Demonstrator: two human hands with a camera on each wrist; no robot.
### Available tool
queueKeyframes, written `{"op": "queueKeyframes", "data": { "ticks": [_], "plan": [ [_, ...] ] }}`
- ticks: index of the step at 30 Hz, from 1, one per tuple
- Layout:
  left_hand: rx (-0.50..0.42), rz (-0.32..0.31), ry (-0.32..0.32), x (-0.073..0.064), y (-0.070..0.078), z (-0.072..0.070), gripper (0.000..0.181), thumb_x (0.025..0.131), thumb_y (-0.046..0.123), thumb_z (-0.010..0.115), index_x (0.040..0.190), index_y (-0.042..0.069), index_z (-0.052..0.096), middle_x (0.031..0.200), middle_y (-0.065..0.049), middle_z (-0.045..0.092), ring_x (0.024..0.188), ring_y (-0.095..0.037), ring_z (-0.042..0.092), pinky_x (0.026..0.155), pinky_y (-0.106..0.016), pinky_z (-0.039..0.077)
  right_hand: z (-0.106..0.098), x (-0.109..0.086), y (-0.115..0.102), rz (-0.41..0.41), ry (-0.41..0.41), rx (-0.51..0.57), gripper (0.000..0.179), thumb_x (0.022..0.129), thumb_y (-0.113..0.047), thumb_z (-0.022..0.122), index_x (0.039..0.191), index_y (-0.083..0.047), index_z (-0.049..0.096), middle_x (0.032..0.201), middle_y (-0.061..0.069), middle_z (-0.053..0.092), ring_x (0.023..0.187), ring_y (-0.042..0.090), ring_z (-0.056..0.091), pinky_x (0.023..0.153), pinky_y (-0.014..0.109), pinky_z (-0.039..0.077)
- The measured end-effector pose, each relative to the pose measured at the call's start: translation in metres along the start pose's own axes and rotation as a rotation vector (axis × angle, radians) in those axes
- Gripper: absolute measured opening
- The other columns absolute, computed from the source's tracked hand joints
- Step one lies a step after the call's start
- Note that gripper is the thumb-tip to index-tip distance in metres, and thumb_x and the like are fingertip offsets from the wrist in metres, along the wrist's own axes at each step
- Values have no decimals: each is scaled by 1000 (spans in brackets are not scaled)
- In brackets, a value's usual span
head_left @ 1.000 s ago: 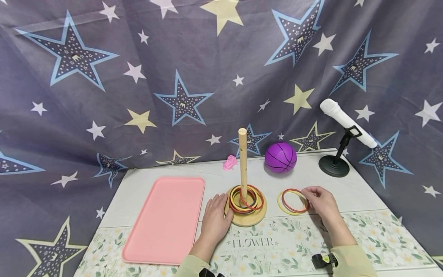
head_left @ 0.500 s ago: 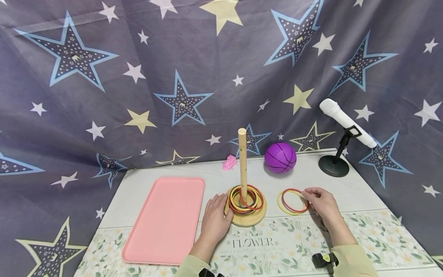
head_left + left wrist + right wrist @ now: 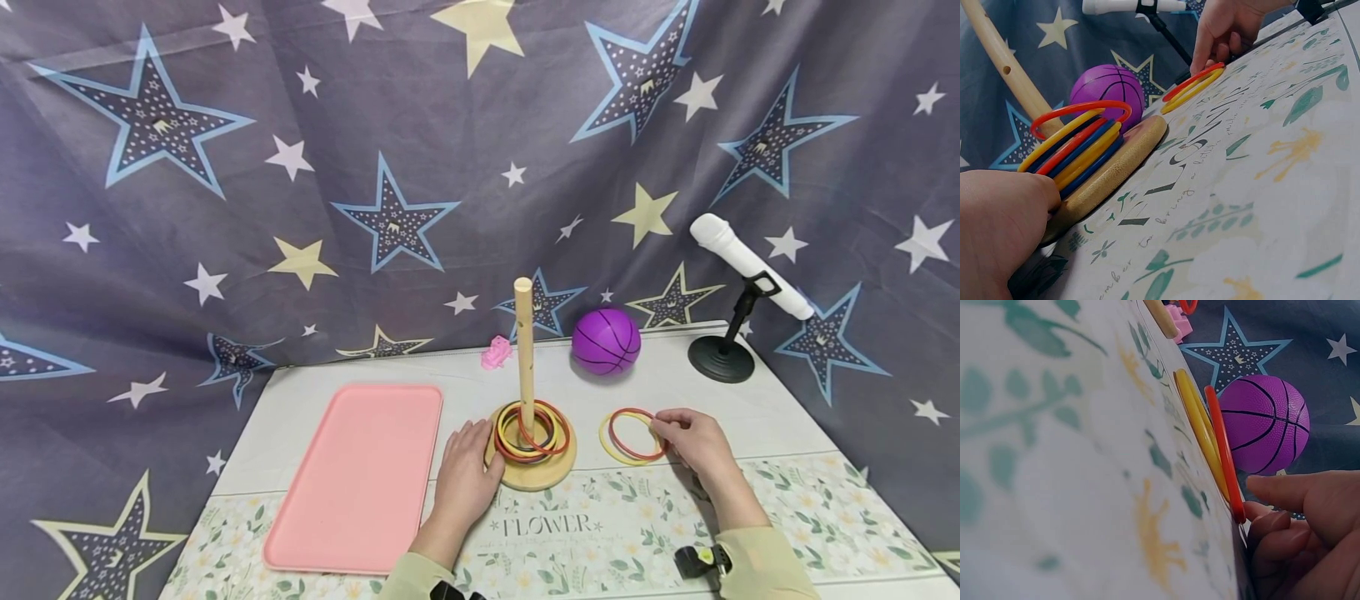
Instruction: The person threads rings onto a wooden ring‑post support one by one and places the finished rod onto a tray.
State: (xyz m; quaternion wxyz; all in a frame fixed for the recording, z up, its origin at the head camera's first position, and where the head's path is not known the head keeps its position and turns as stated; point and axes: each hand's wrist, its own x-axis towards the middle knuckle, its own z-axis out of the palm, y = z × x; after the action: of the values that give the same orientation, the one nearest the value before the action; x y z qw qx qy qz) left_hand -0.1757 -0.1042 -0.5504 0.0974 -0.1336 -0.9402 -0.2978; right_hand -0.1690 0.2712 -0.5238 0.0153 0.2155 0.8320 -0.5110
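A wooden ring-toss post [image 3: 524, 358] stands upright on a round base [image 3: 540, 477]. Red, yellow and dark blue rings [image 3: 1088, 140] are stacked around it, the top red one tilted. My left hand [image 3: 467, 472] rests against the base's left edge, fingers fairly straight, thumb at the front of the rim. To the right, a red ring [image 3: 1225, 450] lies overlapping a yellow ring [image 3: 1196, 419] on the table. The thumb and forefinger of my right hand [image 3: 697, 442] pinch the red ring's right edge, the other fingers curled.
A pink tray [image 3: 356, 479] lies on the left side of the table. Behind the post are a small pink toy [image 3: 497, 352] and a purple ball [image 3: 606, 342]. A white microphone [image 3: 753, 267] on a black stand [image 3: 722, 358] occupies the back right. Star-printed cloth [image 3: 420, 108] hangs behind.
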Motion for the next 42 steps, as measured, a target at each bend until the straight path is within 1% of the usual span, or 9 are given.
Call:
{"op": "queueKeyframes", "data": {
  "ticks": [8, 21, 32, 42],
  "plan": [
    [-3, 6, 4, 0, -1, 0, 57, 103, 21, 69, 154, -3, 60, 156, -22, 61, 155, -42, 46, 133, -59, 26, 1, -1, 1, -41, 7, -48, 40, 102, -21, 76, 132, 6, 71, 99, 11, 66, 69, 20, 55, 52, 31, 46],
    [1, 2, 2, 0, -1, 1, 57, 102, 21, 69, 154, -2, 60, 157, -21, 61, 155, -41, 46, 134, -58, 26, 1, -4, -3, -71, 19, -120, 30, 100, -18, 75, 120, 4, 74, 94, 10, 65, 70, 20, 56, 55, 32, 48],
    [0, 8, 4, 0, -1, 0, 57, 102, 20, 70, 154, -3, 61, 156, -21, 61, 155, -42, 46, 133, -59, 27, 0, -6, -5, -88, 6, -144, 22, 100, -17, 76, 110, 3, 74, 86, 7, 64, 65, 20, 55, 53, 33, 46],
    [0, 8, 0, 0, 0, -1, 57, 102, 20, 69, 154, -3, 60, 156, -22, 61, 155, -42, 46, 133, -58, 26, 0, -6, -5, -93, 4, -141, 21, 103, -19, 74, 108, 1, 75, 86, 8, 66, 64, 20, 55, 53, 34, 48]
  ]
}}
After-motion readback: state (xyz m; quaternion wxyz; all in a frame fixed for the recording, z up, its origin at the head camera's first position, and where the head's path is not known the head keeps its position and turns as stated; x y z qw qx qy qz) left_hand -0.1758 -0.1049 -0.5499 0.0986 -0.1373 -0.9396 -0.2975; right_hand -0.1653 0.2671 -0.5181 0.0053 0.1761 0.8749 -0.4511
